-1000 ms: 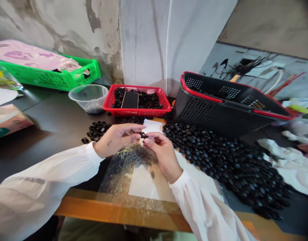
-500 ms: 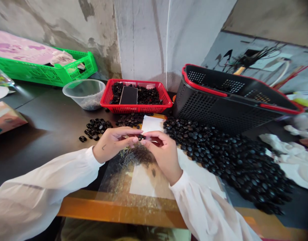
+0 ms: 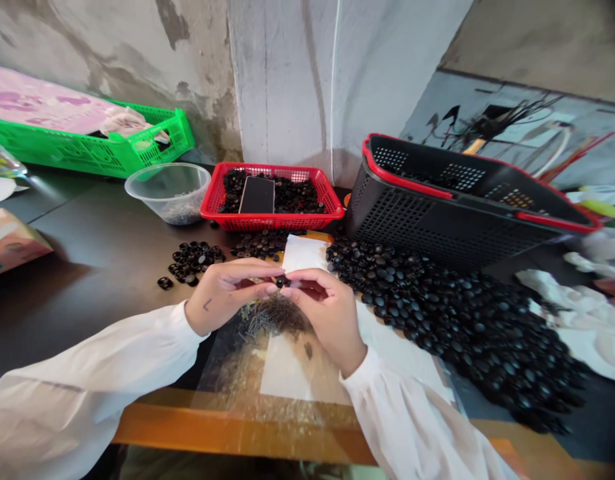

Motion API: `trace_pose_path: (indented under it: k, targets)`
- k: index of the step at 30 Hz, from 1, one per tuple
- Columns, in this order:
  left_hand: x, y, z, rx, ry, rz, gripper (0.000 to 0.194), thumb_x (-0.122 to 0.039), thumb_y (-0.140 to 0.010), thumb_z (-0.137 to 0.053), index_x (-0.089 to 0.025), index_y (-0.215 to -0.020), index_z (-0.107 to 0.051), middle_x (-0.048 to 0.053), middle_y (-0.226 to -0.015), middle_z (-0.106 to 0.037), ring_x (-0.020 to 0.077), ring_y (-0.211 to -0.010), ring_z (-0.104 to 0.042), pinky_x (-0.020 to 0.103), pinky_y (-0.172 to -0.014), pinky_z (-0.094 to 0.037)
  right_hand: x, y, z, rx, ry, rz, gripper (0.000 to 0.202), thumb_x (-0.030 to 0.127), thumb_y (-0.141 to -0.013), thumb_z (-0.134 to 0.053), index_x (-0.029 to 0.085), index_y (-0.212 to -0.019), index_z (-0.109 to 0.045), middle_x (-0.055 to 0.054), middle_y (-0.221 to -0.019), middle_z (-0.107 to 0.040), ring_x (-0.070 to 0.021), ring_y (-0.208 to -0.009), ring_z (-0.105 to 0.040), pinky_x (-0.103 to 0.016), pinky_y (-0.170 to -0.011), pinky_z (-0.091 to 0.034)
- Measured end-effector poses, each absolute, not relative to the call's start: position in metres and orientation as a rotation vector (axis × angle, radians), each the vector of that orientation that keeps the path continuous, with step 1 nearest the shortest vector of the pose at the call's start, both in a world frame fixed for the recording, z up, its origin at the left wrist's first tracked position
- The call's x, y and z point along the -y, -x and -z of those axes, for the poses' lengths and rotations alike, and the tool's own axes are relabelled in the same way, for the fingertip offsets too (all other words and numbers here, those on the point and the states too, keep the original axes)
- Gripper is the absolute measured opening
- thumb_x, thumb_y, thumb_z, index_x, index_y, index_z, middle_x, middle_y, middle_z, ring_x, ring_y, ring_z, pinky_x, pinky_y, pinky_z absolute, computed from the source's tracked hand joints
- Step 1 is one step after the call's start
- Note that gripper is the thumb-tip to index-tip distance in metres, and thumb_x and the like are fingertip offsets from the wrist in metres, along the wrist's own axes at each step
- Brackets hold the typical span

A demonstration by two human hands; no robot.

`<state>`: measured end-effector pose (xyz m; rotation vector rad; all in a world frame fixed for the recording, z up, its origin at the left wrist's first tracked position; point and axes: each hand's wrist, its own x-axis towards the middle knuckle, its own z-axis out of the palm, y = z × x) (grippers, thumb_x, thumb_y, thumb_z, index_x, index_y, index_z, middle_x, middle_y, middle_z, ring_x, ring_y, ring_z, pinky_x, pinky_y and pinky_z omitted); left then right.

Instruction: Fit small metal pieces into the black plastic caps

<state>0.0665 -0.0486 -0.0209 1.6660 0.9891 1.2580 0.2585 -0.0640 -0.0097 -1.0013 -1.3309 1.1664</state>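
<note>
A small black plastic part point(image 3: 281, 282) is pinched between both my hands, above the middle of the work surface. My left hand point(image 3: 227, 293) grips it from the left with thumb and fingertips. From the other side, my right hand point(image 3: 327, 307) closes thumb and forefinger on the same part. Its finer details are too small to make out. Below the fingers lies a heap of thin metal pins or screws point(image 3: 262, 320), partly hidden by my right hand. White paper point(image 3: 287, 367) lies under my right wrist.
A large pile of black round parts point(image 3: 437, 320) spreads at right, before a black basket point(image 3: 437, 220). Behind my hands stands a red basket point(image 3: 277, 221) with a phone point(image 3: 257, 195) on black parts. A clear bowl point(image 3: 162, 193) and a small black cluster point(image 3: 195, 260) are left.
The black part has turned slightly between my fingertips. Both hands stay together in nearly the same place, and the whole view has shifted a little.
</note>
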Motion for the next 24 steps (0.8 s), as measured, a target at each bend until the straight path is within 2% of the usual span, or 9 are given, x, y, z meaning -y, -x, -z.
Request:
trace_pose_path:
  k: [6, 18, 24]
  targets:
    - [0.05, -0.067, 0.021, -0.955, -1.663, -1.257, 0.02, -0.026, -0.083, -0.079, -0.028, -0.103, -0.082, 0.004, -0.101, -0.079, 0.0104, -0.062, -0.07, 0.021, -0.06, -0.063, 0.063, -0.259, 0.011, 1.345, 0.993, -1.122, 0.014, 0.025, -0.074, -0.084, 0.027, -0.084, -0.075, 0.0, -0.086, -0.074, -0.0193, -0.082, -0.07, -0.033, -0.081, -0.058]
    - [0.05, -0.067, 0.028, -0.951, -1.625, -1.277, 0.019, -0.027, -0.082, -0.079, -0.025, -0.1, -0.083, 0.006, -0.1, -0.08, 0.0125, -0.064, -0.07, 0.023, -0.059, -0.062, 0.061, -0.262, 0.015, 1.471, 0.974, -0.963, 0.012, 0.017, -0.076, -0.082, 0.026, -0.083, -0.078, -0.001, -0.088, -0.075, -0.0181, -0.084, -0.07, -0.03, -0.079, -0.058]
    - [0.05, -0.068, 0.032, -0.867, -1.652, -1.308, 0.02, -0.018, -0.084, -0.076, -0.025, -0.102, -0.082, 0.006, -0.084, -0.078, 0.0099, -0.059, -0.066, 0.02, -0.058, -0.057, 0.062, -0.261, 0.012, 1.483, 1.004, -0.897, 0.014, 0.014, -0.07, -0.085, 0.023, -0.074, -0.075, 0.0, -0.081, -0.071, -0.0148, -0.076, -0.066, -0.025, -0.069, -0.054]
